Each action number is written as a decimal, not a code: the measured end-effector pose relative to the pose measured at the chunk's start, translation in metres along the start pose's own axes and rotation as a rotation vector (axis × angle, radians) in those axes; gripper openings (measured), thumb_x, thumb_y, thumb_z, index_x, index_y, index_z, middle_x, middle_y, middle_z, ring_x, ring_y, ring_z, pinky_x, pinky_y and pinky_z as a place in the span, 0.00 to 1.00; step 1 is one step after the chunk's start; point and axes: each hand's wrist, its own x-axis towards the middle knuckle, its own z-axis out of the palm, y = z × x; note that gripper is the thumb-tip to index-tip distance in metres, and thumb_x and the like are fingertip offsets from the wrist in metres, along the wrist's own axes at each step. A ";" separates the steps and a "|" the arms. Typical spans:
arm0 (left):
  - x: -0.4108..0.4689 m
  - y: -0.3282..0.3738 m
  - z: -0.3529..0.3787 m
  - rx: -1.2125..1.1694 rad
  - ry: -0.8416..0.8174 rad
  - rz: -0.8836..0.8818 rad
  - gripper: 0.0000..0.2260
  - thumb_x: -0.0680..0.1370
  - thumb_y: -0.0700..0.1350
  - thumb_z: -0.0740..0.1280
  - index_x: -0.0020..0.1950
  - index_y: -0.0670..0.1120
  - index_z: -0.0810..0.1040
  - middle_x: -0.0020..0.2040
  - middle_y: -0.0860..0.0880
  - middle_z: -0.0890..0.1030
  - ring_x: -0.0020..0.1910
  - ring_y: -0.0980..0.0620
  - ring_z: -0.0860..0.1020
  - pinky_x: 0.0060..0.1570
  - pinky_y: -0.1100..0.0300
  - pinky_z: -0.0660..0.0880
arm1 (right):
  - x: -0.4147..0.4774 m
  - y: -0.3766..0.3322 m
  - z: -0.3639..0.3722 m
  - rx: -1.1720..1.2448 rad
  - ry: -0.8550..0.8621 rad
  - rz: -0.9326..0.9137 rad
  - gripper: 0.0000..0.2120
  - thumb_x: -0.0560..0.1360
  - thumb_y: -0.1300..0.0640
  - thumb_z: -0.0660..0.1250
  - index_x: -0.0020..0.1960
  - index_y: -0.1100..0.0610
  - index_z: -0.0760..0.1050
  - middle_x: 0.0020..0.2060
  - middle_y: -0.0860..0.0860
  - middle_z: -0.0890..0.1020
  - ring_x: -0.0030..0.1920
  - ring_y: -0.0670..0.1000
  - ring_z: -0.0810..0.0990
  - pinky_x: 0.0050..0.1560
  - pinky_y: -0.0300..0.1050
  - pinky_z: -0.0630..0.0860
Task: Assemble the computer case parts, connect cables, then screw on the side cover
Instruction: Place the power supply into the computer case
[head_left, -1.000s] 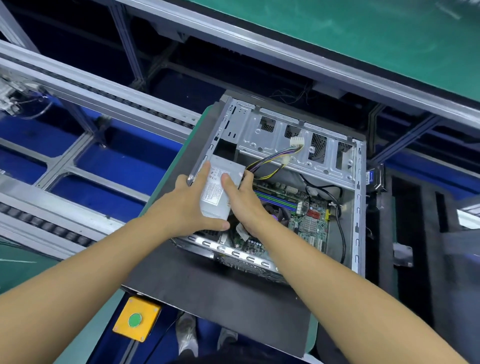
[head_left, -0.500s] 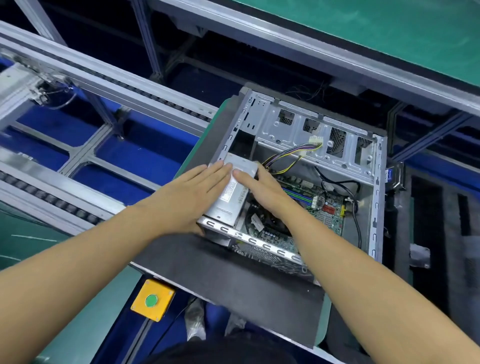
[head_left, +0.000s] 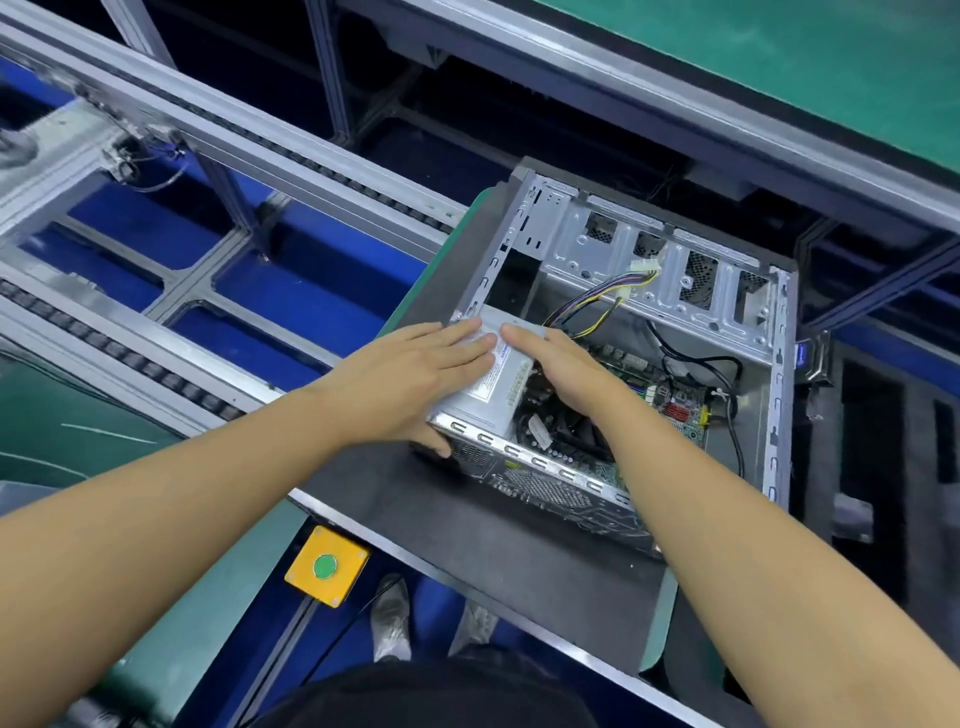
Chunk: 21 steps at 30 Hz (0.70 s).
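Our left hand (head_left: 410, 374) and right hand (head_left: 566, 369) press the power supply (head_left: 501, 387).
Fingers straight, inside the computer case (head_left: 649, 270).

One left hand (head_left: 410, 379), one right hand (head_left: 569, 371), one case (head_left: 670, 296), one power supply (head_left: 506, 387), two shoes (head_left: 392, 618)

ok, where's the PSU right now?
Head view: the PSU sits in the near-left corner of the open case, under the flat left hand and right hand, motherboard just to its right.
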 end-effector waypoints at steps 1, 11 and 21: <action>0.001 -0.001 0.000 -0.008 -0.013 0.007 0.48 0.69 0.70 0.68 0.79 0.44 0.58 0.80 0.46 0.55 0.80 0.46 0.49 0.77 0.53 0.46 | 0.001 0.000 -0.001 -0.027 0.016 -0.015 0.18 0.66 0.21 0.66 0.51 0.26 0.80 0.47 0.23 0.80 0.50 0.30 0.77 0.57 0.43 0.70; 0.010 -0.017 -0.008 -0.027 -0.025 -0.083 0.50 0.66 0.72 0.68 0.80 0.53 0.53 0.81 0.57 0.50 0.80 0.54 0.46 0.75 0.52 0.48 | -0.004 -0.017 0.011 -0.102 0.278 -0.139 0.26 0.78 0.31 0.62 0.66 0.48 0.70 0.57 0.45 0.79 0.55 0.48 0.78 0.44 0.41 0.69; 0.011 -0.010 0.003 -0.048 0.026 -0.100 0.46 0.71 0.72 0.61 0.81 0.50 0.49 0.81 0.54 0.50 0.80 0.54 0.47 0.75 0.53 0.48 | -0.024 -0.022 0.035 -0.270 0.323 -0.175 0.33 0.84 0.40 0.58 0.83 0.52 0.51 0.79 0.56 0.56 0.78 0.55 0.60 0.75 0.52 0.62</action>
